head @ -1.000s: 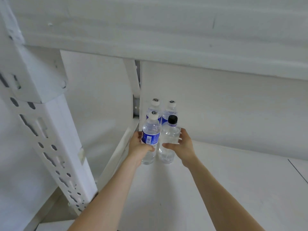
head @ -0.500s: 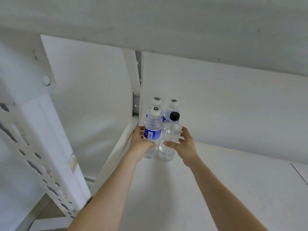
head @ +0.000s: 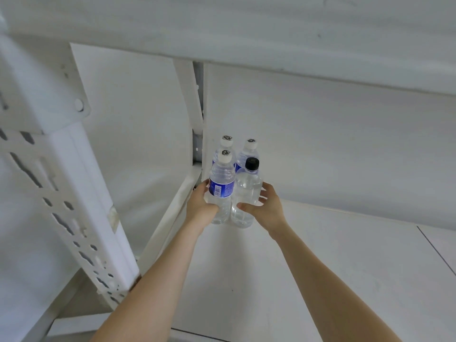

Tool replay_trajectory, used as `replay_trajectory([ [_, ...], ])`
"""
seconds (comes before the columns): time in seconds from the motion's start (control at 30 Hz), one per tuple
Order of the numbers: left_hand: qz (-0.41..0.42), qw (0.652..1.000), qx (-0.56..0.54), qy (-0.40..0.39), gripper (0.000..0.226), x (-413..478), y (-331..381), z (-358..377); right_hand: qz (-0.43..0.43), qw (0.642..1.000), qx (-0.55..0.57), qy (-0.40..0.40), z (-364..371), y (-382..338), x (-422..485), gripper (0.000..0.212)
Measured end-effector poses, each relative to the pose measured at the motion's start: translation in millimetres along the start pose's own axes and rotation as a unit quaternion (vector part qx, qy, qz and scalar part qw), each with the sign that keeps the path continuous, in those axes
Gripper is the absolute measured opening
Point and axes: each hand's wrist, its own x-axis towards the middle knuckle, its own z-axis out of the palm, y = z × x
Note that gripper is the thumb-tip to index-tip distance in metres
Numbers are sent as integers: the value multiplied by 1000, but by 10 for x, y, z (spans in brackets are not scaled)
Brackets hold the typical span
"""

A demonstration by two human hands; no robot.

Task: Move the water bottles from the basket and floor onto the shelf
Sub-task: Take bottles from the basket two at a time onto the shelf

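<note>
white shelf [head: 320, 267] board, slotted upright post [head: 81, 206] at left. four bottles upright in the shelf's back left corner, bunched together. left grip [head: 202, 206] wrapped round blue-label bottle [head: 222, 191], right grip [head: 266, 209] curled round black-cap bottle [head: 246, 191], both just in front of two rear bottles [head: 249, 152].
</note>
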Motion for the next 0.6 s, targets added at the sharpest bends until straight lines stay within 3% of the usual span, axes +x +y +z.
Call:
replay_trajectory([
  [0.13,56,991,96,71,69,-245,-28,-38,-54,995,-75,29,-68,20,-233,72],
  [0.23,134,968,193,82,64,-494,-105,-54,-90,982,-161,42,-133,95,-445,70],
  [0.4,261,891,361,87,60,-990,-315,-53,-142,920,-361,60,-305,269,-927,66],
  [0.6,256,814,515,76,62,-1790,-490,16,-170,856,-484,56,-565,568,-1611,63],
])
